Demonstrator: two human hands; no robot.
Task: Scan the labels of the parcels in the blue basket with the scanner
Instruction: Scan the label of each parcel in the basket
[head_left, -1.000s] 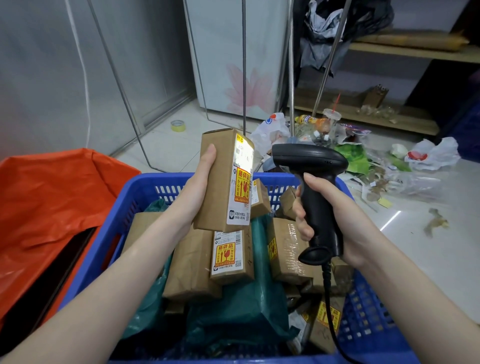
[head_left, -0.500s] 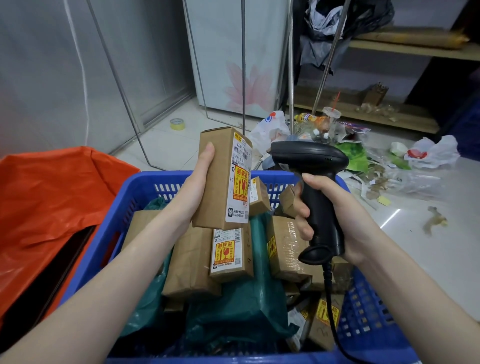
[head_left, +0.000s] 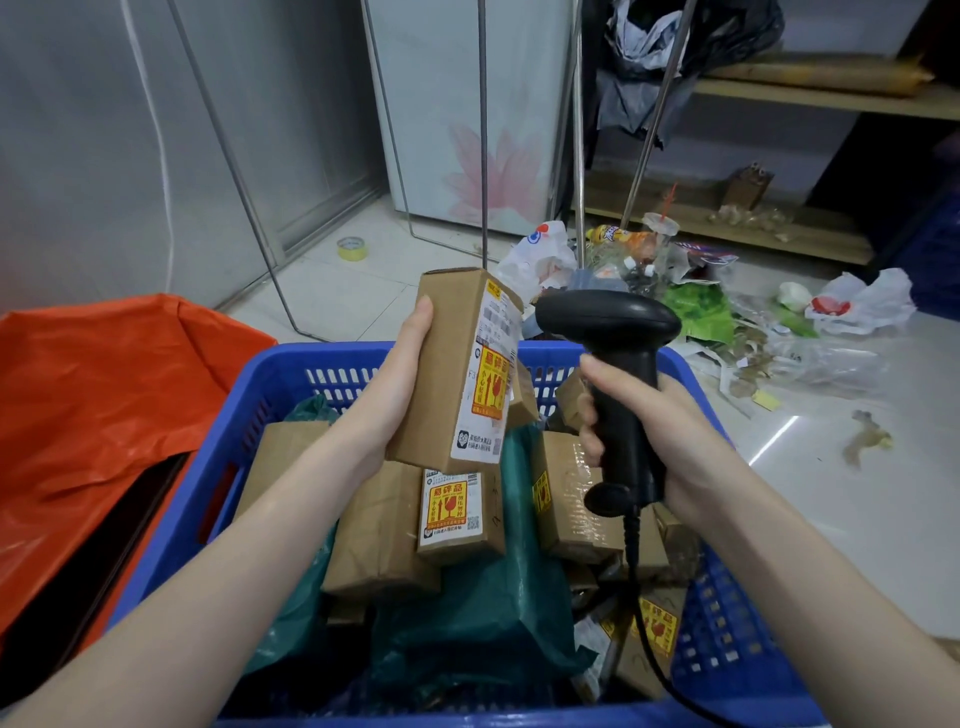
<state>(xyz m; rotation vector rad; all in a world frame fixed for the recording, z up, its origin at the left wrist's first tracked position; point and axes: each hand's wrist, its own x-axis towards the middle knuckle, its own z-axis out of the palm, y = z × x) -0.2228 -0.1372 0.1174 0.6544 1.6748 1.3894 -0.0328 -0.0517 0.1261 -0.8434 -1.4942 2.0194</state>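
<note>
My left hand (head_left: 400, 384) grips a tall brown cardboard parcel (head_left: 447, 364) upright above the blue basket (head_left: 197, 499). Its white label with a yellow fragile sticker (head_left: 491, 384) faces right. My right hand (head_left: 654, 421) is closed around the handle of the black corded scanner (head_left: 618, 374), whose head sits just right of the label and points at it. Inside the basket lie several more brown parcels (head_left: 384, 530) and dark green plastic mailer bags (head_left: 483, 613); some carry the same yellow stickers.
An orange plastic sheet (head_left: 104, 395) lies left of the basket. Beyond the basket the floor holds scattered litter, plastic bags (head_left: 857, 301) and a green wrapper (head_left: 698, 312). A yellow tape roll (head_left: 353, 248) sits near the wall. Metal rods (head_left: 483, 130) and wooden shelves (head_left: 810, 96) stand behind.
The held parcel has turned slightly so its label is seen more edge-on, and the scanner has edged a little closer to it. Both hands keep their grips.
</note>
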